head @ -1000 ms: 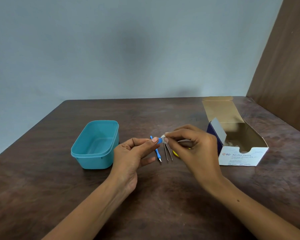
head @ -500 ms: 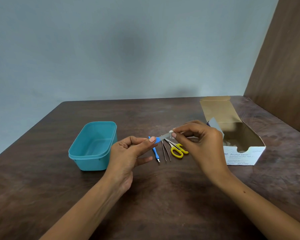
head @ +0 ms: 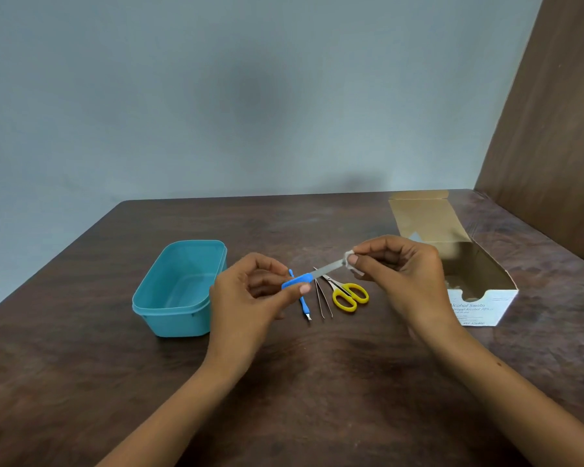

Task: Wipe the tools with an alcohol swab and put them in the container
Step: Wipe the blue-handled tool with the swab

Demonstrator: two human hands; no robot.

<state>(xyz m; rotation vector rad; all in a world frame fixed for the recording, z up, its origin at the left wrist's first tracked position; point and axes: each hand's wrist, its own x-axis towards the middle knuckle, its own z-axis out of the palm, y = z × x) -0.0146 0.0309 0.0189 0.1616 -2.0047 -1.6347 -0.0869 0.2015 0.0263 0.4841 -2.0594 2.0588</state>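
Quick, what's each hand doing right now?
Left hand: pinching the blue plastic handle of the metal nail file.
Right hand: pinching the small white alcohol swab around the file's tip.

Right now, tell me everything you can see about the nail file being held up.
The nail file has a blue plastic handle and a flat, grey metal blade. It is held above the table, tilted with the blade rising to the right. The left hand pinches the handle; the right hand pinches a white alcohol swab around the blade's tip.
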